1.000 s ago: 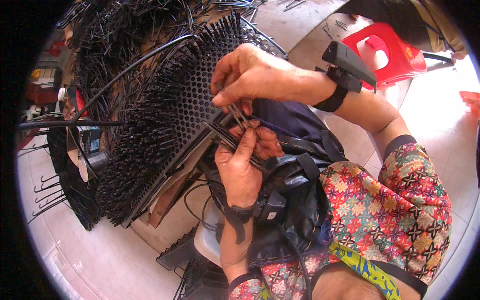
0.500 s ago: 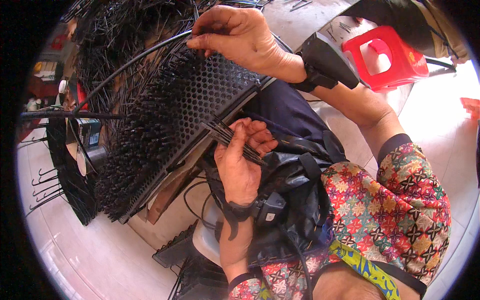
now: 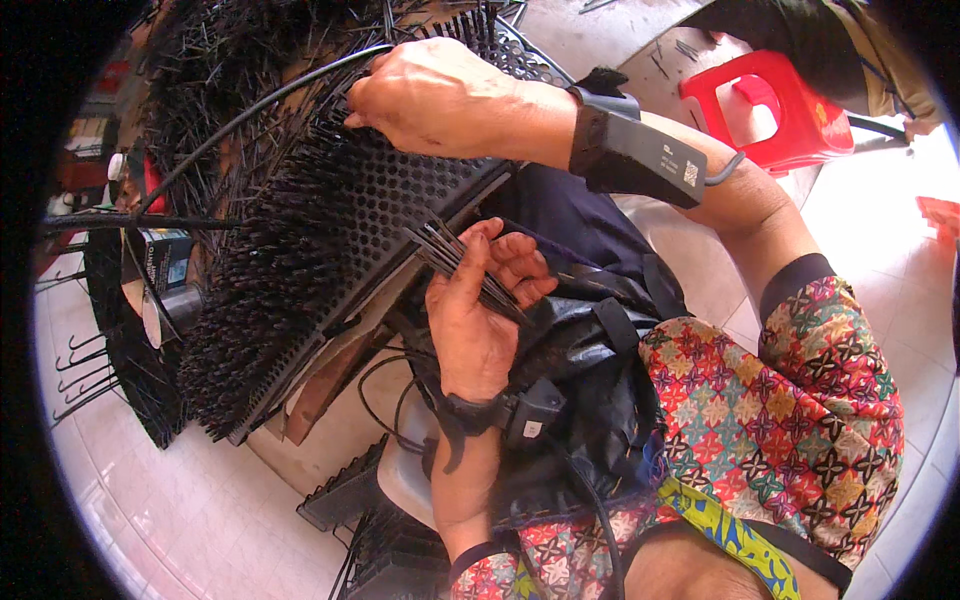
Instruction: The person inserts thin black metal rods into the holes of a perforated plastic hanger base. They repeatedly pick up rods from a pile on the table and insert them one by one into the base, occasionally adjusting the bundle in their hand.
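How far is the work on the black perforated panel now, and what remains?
Done: most of the black perforated panel already bristles with thin black pins on its far side. In hand: the right hand works at the panel's upper edge, while the left hand holds a small bundle of pins. Left: that bundle is not yet placed; how many holes are unfilled is unclear.

The left hand point(image 3: 478, 318) is raised with the palm turned up and the fingers curled closed, its forearm coming from below. The right hand point(image 3: 435, 98) reaches far forward, knuckles up, fingertips pinched together.
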`<state>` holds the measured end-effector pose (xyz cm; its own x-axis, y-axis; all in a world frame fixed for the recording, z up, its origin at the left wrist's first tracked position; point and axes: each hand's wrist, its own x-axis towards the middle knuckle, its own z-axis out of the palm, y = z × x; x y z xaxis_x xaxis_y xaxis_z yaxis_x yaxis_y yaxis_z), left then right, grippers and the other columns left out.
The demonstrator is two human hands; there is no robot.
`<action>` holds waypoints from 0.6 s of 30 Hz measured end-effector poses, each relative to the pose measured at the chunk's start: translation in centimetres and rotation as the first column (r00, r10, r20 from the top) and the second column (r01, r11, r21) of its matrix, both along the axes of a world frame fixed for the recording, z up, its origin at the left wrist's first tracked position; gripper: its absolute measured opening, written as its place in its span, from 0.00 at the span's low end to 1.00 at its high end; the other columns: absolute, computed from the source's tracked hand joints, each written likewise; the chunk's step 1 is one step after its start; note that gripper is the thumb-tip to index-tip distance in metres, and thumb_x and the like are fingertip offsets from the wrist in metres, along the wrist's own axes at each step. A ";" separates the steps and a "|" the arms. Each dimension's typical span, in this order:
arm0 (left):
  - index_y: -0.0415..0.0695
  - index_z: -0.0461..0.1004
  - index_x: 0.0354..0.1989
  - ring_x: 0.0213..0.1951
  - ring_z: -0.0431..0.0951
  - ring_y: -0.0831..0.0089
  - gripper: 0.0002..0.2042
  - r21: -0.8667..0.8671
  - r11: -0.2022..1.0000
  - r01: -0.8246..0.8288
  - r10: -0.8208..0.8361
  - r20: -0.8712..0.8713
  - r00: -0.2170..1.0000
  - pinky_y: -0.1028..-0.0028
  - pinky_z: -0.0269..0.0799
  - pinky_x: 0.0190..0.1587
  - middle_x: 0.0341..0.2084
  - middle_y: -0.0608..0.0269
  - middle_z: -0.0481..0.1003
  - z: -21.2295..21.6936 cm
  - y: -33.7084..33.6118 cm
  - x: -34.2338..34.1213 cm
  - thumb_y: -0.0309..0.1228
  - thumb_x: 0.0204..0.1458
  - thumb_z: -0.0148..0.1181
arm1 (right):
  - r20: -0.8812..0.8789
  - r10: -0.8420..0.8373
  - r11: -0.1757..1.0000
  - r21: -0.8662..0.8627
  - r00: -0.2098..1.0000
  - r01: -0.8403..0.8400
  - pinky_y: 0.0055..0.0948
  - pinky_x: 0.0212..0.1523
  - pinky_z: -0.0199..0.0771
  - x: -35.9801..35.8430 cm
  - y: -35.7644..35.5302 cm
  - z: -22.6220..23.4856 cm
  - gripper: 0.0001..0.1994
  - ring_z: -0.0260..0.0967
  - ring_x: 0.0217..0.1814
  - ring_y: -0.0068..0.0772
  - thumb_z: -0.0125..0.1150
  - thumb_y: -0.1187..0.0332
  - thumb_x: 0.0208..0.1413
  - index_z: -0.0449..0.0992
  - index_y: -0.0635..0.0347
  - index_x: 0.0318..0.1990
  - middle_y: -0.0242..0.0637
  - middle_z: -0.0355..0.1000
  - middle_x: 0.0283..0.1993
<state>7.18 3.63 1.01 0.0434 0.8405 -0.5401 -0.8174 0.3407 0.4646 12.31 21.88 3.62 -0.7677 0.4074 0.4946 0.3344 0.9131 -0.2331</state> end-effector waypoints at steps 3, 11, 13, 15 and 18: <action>0.39 0.66 0.45 0.32 0.75 0.65 0.15 0.009 1.000 0.001 -0.001 0.002 1.000 0.65 0.74 0.35 0.32 0.55 0.74 -0.1 0.0 -0.1 0.36 0.55 0.51 | 0.056 -0.002 1.000 -0.011 0.998 0.003 0.38 0.23 0.68 0.3 -0.5 0.2 0.12 0.69 0.25 0.51 0.56 0.62 0.51 0.72 0.64 0.29 0.48 0.67 0.20; 0.37 0.66 0.44 0.33 0.76 0.62 0.14 0.194 0.979 0.061 -0.079 0.089 0.993 0.65 0.76 0.32 0.32 0.52 0.73 -0.1 0.2 -0.8 0.35 0.56 0.48 | -0.078 -0.008 0.531 -0.845 0.997 -0.062 0.32 0.22 0.68 4.1 -5.1 1.1 0.17 0.70 0.20 0.38 0.64 0.60 0.43 0.74 0.70 0.26 0.47 0.70 0.19; 0.36 0.66 0.44 0.33 0.76 0.62 0.15 0.241 0.963 0.124 -0.151 0.100 0.983 0.65 0.76 0.32 0.32 0.50 0.73 0.2 0.5 -0.9 0.36 0.57 0.47 | -0.051 0.024 0.438 -0.897 0.998 -0.056 0.29 0.21 0.68 4.4 -5.5 1.1 0.15 0.68 0.19 0.28 0.63 0.64 0.43 0.74 0.72 0.28 0.43 0.72 0.19; 0.35 0.65 0.44 0.33 0.76 0.61 0.15 0.282 0.944 0.173 -0.202 0.079 0.976 0.65 0.76 0.32 0.33 0.49 0.73 0.6 0.7 -1.0 0.35 0.57 0.47 | -0.057 -0.026 0.286 -0.957 0.998 -0.048 0.26 0.20 0.67 5.5 -5.9 1.3 0.13 0.68 0.20 0.24 0.62 0.66 0.43 0.74 0.71 0.27 0.39 0.71 0.19; 0.33 0.65 0.44 0.32 0.76 0.61 0.15 0.240 0.950 0.198 -0.205 0.004 0.979 0.65 0.76 0.32 0.33 0.48 0.73 1.3 0.9 -0.9 0.35 0.58 0.46 | -0.069 -0.126 0.180 -0.983 0.990 -0.046 0.21 0.20 0.66 6.3 -5.9 1.3 0.10 0.66 0.20 0.19 0.62 0.69 0.44 0.74 0.69 0.27 0.34 0.71 0.19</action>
